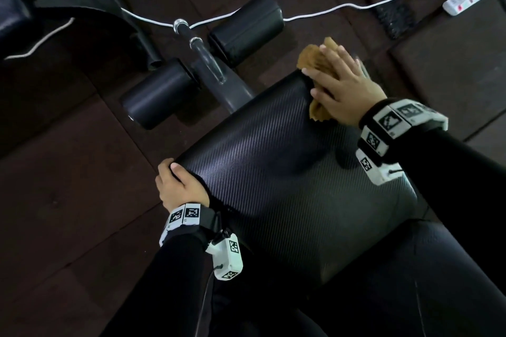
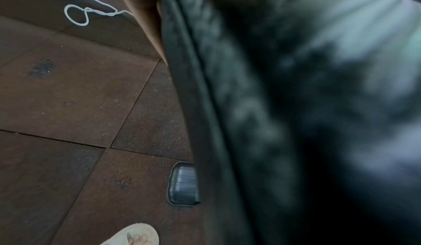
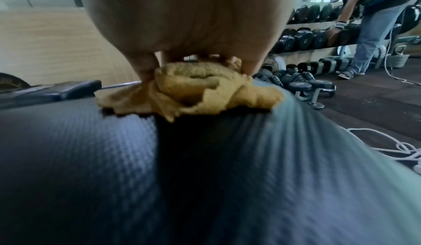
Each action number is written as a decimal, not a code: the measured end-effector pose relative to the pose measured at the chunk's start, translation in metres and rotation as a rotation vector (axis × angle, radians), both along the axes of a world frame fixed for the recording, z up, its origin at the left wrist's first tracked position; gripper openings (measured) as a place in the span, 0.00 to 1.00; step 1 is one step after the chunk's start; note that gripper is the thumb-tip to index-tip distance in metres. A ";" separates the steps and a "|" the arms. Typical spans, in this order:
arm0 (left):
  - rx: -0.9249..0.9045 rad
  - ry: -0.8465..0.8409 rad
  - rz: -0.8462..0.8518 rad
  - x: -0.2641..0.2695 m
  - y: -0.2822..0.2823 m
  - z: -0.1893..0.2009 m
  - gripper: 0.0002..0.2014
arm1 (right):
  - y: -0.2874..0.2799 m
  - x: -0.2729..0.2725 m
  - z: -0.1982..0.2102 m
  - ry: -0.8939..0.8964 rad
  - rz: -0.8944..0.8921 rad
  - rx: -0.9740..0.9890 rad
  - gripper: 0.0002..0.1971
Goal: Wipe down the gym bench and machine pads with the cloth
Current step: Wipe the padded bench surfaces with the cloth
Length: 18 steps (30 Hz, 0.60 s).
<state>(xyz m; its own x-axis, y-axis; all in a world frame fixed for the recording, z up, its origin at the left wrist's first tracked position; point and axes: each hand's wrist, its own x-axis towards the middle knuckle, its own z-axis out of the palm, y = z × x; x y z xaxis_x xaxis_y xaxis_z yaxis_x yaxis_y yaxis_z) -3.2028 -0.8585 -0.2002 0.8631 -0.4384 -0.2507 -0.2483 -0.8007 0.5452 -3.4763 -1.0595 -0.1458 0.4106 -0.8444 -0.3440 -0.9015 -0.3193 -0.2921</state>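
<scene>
Bench pad: largest surface, black textured vinyl, runs from the person's legs toward the two foam roller pads at the far end. Wipe in progress at the far right corner of the pad.

Procedure, judged from current layout: keep the palm flat w/ even downward pressure; run overlapping passes across the pad, then back toward the body; carry the cloth over the rounded edge and side seam; re-fold once a face looks soiled. Most of the pad, plus the rollers, appears not yet covered.

Cloth: tan, bunched, lying on the pad's far right corner, part overhanging the edge.

Right hand: palm down on the cloth, fingers extended and spread, pressing rather than clutching; wrist low, forearm angled in from the right.

Left hand: on the pad's left edge, thumb on top, fingers wrapped over the side, bracing. Left wrist view confirms contact w/ the seam; fingertips not visible.
</scene>
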 end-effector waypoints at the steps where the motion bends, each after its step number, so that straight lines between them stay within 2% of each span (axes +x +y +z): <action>1: -0.002 0.001 -0.002 0.000 0.000 0.000 0.19 | 0.004 -0.005 -0.001 -0.014 0.001 -0.021 0.23; 6: -0.011 -0.009 -0.005 -0.001 -0.001 0.002 0.19 | -0.025 -0.012 -0.014 -0.055 -0.142 -0.041 0.23; 11: -0.008 -0.008 0.009 -0.001 -0.002 0.004 0.18 | -0.061 -0.016 -0.024 -0.066 -0.456 0.108 0.26; 14: 0.004 -0.002 0.005 -0.002 -0.003 0.006 0.17 | -0.053 -0.026 -0.020 -0.023 -0.507 0.121 0.26; 18: 0.001 -0.001 0.003 -0.003 -0.003 0.008 0.17 | -0.010 -0.050 -0.015 -0.056 -0.586 0.115 0.28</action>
<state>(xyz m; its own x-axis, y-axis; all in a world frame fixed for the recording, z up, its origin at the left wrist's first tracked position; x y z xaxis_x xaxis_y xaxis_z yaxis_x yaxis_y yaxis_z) -3.2055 -0.8615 -0.1924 0.8646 -0.4355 -0.2505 -0.2464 -0.8020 0.5441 -3.5266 -1.0691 -0.1607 -0.0921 -0.8942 -0.4381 -0.8999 0.2631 -0.3479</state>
